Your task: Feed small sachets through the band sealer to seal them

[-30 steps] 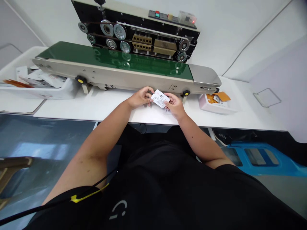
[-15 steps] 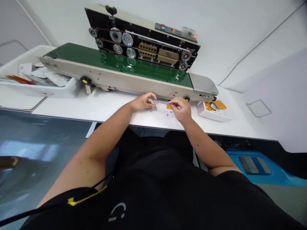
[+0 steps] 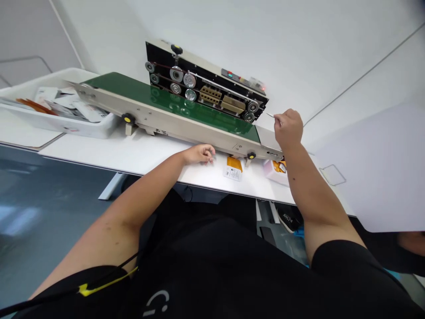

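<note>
Right grip: the right hand [image 3: 288,126] pinches a thin white packet [image 3: 270,115], seen edge-on, near the right end of the machine [image 3: 206,88].
Left grip: the left hand [image 3: 200,154] is half open by the table [image 3: 159,160] — fingers curled, nothing seen in it.
Table: 1 orange-and-white packet [image 3: 233,168] lies just right of it.
Handling: probably best kept flat and level — fingertips clear of the wheels [image 3: 253,107].

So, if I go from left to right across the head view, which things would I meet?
White bin, left black knob, left hand, orange-and-white packet, right black knob, thin pale item, right hand pinching that item.
</note>
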